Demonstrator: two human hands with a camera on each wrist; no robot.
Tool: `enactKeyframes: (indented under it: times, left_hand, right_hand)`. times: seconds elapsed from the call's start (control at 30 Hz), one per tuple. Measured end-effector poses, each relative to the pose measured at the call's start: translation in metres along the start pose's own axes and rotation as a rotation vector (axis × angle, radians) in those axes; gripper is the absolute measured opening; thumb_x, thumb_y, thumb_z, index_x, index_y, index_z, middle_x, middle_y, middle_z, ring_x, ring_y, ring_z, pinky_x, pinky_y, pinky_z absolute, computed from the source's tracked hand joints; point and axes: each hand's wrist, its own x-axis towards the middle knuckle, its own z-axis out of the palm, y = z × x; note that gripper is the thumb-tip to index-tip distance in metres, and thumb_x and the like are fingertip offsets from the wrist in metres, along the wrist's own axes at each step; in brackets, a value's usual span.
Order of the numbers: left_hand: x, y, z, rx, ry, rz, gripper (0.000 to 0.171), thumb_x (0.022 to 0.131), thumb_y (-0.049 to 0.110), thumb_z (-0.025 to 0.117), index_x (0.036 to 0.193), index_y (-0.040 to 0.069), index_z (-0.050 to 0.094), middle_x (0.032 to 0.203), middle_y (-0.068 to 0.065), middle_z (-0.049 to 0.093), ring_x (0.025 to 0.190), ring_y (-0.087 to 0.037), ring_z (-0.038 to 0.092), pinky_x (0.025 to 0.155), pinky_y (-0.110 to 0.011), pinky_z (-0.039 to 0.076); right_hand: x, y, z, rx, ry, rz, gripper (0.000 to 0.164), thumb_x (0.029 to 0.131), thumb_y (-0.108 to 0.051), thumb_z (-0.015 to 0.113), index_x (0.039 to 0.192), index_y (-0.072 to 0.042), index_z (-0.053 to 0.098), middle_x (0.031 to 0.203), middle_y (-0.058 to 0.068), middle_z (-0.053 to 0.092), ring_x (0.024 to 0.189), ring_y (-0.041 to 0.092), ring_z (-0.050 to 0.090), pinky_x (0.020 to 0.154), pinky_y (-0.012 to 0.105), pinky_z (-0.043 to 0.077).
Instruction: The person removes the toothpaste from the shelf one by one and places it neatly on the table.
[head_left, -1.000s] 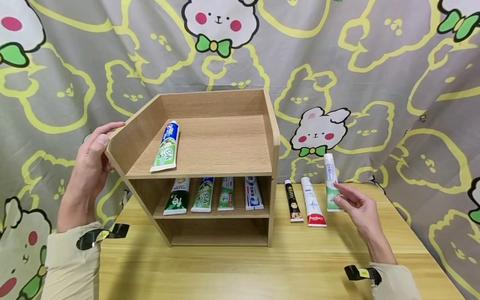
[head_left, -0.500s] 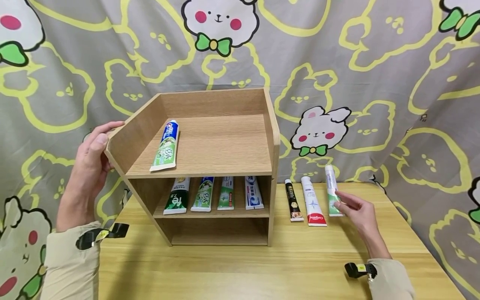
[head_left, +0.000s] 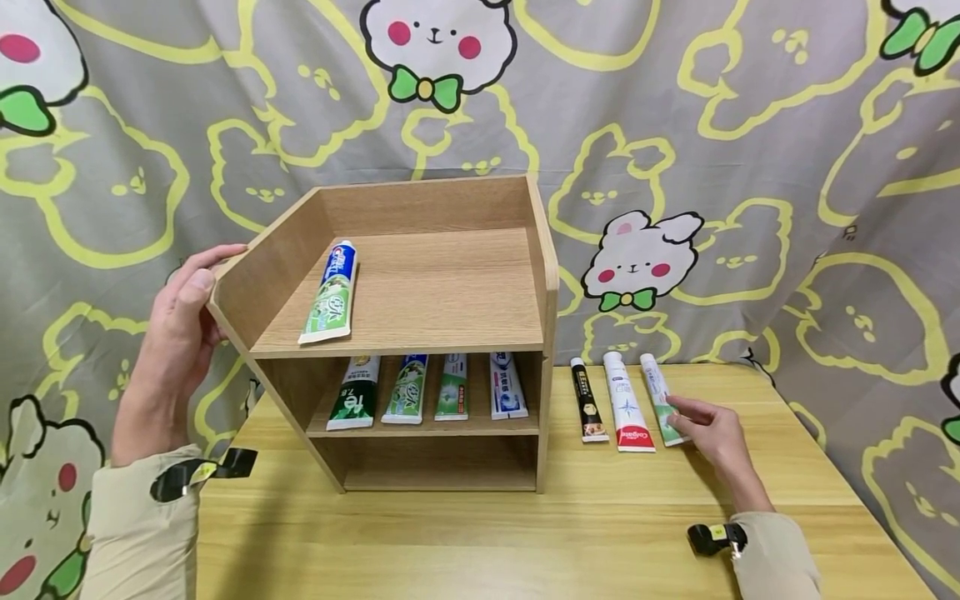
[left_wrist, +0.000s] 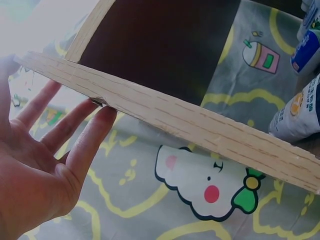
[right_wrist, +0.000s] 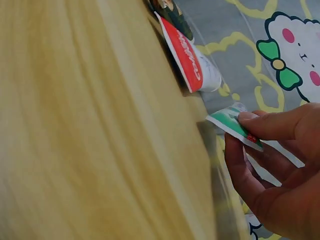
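Note:
My left hand (head_left: pixel 180 325) touches the left side panel of a wooden desktop shelf (head_left: pixel 442 292), its fairly straight fingers (left_wrist: pixel 90 137) against the panel's edge. With thumb and fingers, my right hand (head_left: pixel 716 437) pinches the lower end of a white-and-green toothpaste tube (head_left: pixel 660 398). In the right wrist view, the tube's flat green end (right_wrist: pixel 232 122) shows between thumb and fingers, close over the tabletop. Left of it lie a white-and-red Colgate tube (head_left: pixel 626 404) and a slim black tube (head_left: pixel 587 400), caps toward the curtain.
On the shelf's top deck lies a blue-and-green toothpaste tube (head_left: pixel 332 292). Several more tubes, among them a dark green one (head_left: pixel 354 400) and a white-and-blue one (head_left: pixel 508 392), lie in the middle compartment. A patterned curtain (head_left: pixel 465 142) hangs behind the wooden table (head_left: pixel 450 542).
My right hand has lowered the white-and-green tube toward the table and tilted its cap end left, nearer the Colgate tube. My left hand stays at the shelf panel.

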Motion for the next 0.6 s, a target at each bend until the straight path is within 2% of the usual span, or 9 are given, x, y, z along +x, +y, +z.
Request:
enactKeyframes:
  times: [0.17, 0.37, 0.47, 0.6]
  left_hand:
    - [-0.0005, 0.0011, -0.0007, 0.008, -0.014, -0.001, 0.042, 0.101, 0.023, 0.050, 0.138, 0.008, 0.063, 0.117, -0.013, 0.055, 0.067, -0.016, 0.051, 0.044, -0.025, 0.033]
    - [-0.0012, 0.0019, 0.0008, 0.016, 0.019, -0.007, 0.043, 0.101, 0.023, 0.051, 0.138, 0.006, 0.062, 0.116, -0.015, 0.054, 0.066, -0.017, 0.050, 0.043, -0.027, 0.032]
    - [-0.0011, 0.0021, 0.0008, 0.013, 0.020, -0.003, 0.042, 0.100, 0.023, 0.051, 0.137, 0.006, 0.063, 0.115, -0.015, 0.054, 0.066, -0.016, 0.049, 0.043, -0.026, 0.031]
    - [-0.0003, 0.0017, 0.0010, -0.002, 0.002, -0.007, 0.042, 0.101, 0.024, 0.052, 0.138, 0.006, 0.062, 0.116, -0.015, 0.056, 0.069, -0.016, 0.053, 0.045, -0.024, 0.037]
  right_hand:
    - [0.0009, 0.0037, 0.0018, -0.011, -0.015, 0.012, 0.042, 0.098, -0.012, 0.070, 0.136, 0.004, 0.062, 0.137, 0.031, 0.058, 0.088, -0.001, 0.054, 0.069, 0.020, 0.055]
    - [0.0022, 0.0037, 0.0014, -0.031, -0.032, 0.035, 0.044, 0.099, -0.014, 0.069, 0.138, 0.004, 0.060, 0.139, 0.031, 0.057, 0.089, 0.003, 0.057, 0.069, 0.022, 0.056]
    - [0.0022, 0.0021, 0.0012, -0.096, -0.030, 0.019, 0.042, 0.099, -0.015, 0.068, 0.137, 0.003, 0.063, 0.138, 0.029, 0.058, 0.100, 0.013, 0.059, 0.070, 0.018, 0.052]
    - [0.0015, 0.0017, 0.0001, -0.182, -0.017, -0.016, 0.040, 0.098, -0.016, 0.069, 0.134, 0.003, 0.065, 0.134, 0.028, 0.062, 0.115, 0.031, 0.059, 0.071, 0.013, 0.046]
